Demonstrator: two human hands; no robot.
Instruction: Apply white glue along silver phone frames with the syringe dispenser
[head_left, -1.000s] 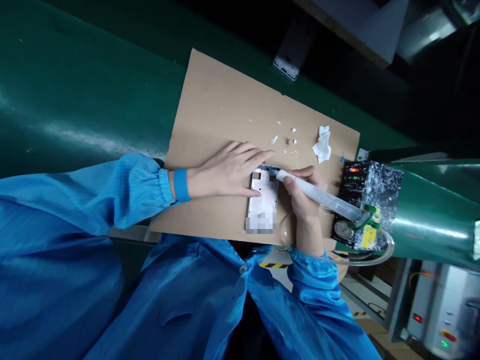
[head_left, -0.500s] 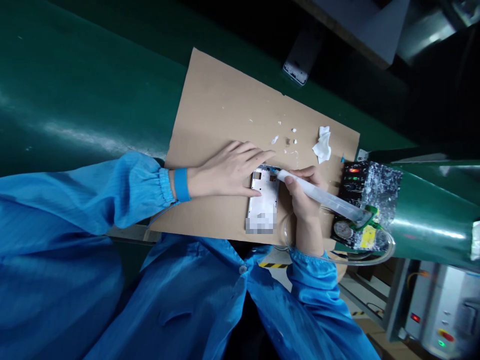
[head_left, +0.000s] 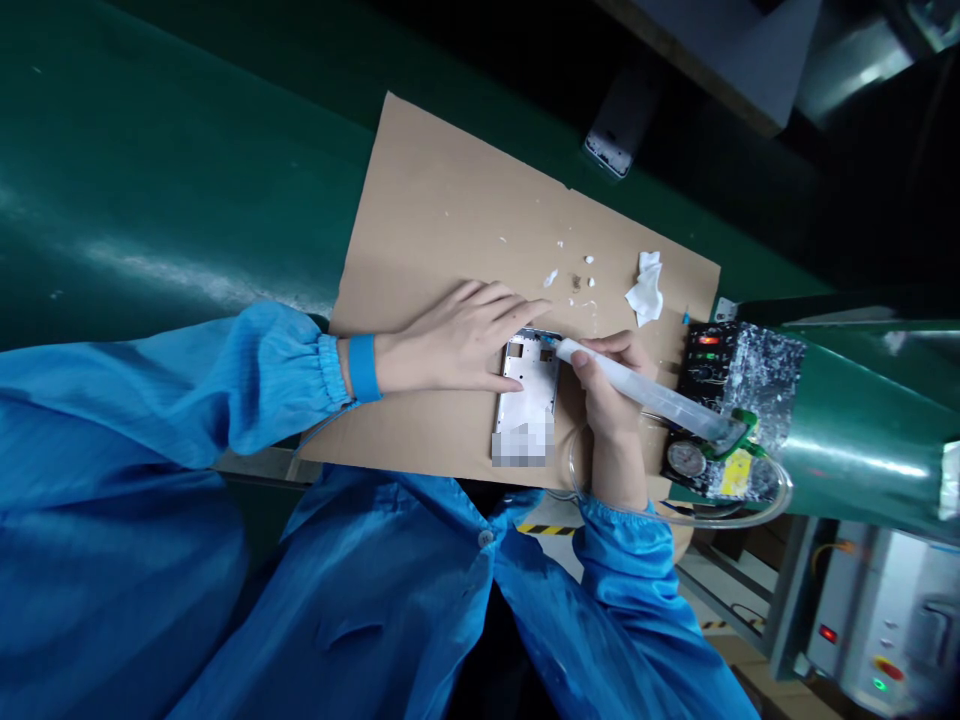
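A silvery phone frame [head_left: 531,405] lies flat on a brown cardboard sheet [head_left: 427,220], its lower end pixelated. My left hand [head_left: 469,335] holds its upper left corner, thumb on the plate and outstretched fingers by the top edge. In my right hand [head_left: 611,385] is a translucent dispensing syringe [head_left: 660,400], closed between thumb and fingers. The syringe slants down to the left, and its blue tip is at the frame's upper right corner. Whether the tip touches the frame I cannot tell. A green cap [head_left: 739,435] with a clear hose [head_left: 776,500] fits its rear end.
A black control box [head_left: 757,370] with a gauge and lit displays stands to the right. Crumpled white tissue [head_left: 645,290] and small white scraps [head_left: 551,278] lie on the cardboard. Beyond it, another phone frame [head_left: 611,155] rests on the green surface [head_left: 225,150].
The phone frame beyond the cardboard has shifted a little to the right. My hands, the syringe and the near phone frame look practically unmoved.
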